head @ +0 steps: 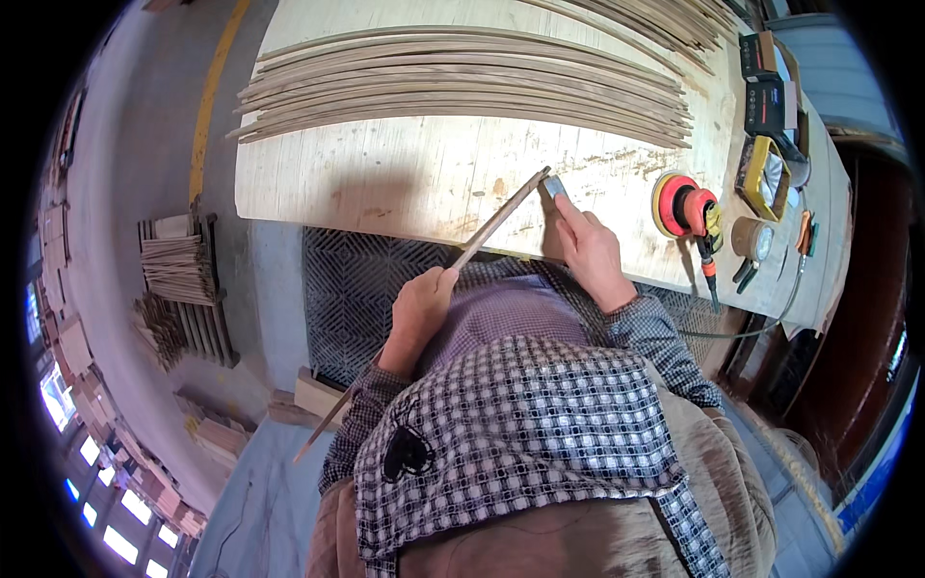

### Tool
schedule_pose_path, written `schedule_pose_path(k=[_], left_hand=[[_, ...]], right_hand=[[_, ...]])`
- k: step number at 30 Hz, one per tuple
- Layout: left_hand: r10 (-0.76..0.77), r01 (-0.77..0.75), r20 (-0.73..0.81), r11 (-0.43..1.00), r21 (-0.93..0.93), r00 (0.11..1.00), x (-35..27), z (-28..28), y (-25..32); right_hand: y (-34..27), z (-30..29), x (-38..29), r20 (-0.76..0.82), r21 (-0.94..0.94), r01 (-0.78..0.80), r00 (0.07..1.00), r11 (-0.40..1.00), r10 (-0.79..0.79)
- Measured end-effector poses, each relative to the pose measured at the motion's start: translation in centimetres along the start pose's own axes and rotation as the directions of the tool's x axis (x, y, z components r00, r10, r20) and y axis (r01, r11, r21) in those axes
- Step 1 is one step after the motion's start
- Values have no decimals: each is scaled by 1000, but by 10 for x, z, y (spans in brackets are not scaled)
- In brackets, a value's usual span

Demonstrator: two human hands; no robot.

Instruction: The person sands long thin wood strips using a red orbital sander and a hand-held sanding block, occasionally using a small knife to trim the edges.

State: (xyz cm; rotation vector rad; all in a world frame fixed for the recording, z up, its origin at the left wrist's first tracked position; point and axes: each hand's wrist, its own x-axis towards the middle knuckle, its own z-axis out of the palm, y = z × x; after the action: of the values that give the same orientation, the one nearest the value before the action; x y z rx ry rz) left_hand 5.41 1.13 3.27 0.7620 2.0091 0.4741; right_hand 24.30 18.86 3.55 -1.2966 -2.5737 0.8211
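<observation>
My left hand [420,311] grips a long thin wooden strip [498,220]. The strip slants across the front of the workbench [405,170]. Its far end is over the bench top, and its lower end passes behind my left forearm. In my right hand [594,253] is a small flat grey piece [554,186], partly covered by my fingers; whether it is a scraper blade or a sanding block I cannot tell. This piece is right beside the strip's far end; contact is unclear.
Many wooden strips [462,79] lie across the bench's back, with another bundle [650,25] behind. To the right are a red orbital sander [679,206] with a hose, a glue-like jar [751,238], a yellow container [762,177] and boxes [769,107]. A rack of strips [177,267] stands left.
</observation>
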Motion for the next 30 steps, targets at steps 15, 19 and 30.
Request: schedule_pose_path(k=[15, 19, 30], left_hand=[[7, -3, -51, 996, 91, 999, -5, 4, 5], [1, 4, -46, 994, 112, 999, -4, 5, 0], [23, -6, -100, 985, 172, 995, -9, 7, 7]], right_hand=[[-15, -5, 10, -57, -92, 148, 986, 985, -154], [-9, -13, 9, 40, -156, 179, 984, 971, -175], [-30, -10, 14, 49, 29, 132, 990, 991, -133]])
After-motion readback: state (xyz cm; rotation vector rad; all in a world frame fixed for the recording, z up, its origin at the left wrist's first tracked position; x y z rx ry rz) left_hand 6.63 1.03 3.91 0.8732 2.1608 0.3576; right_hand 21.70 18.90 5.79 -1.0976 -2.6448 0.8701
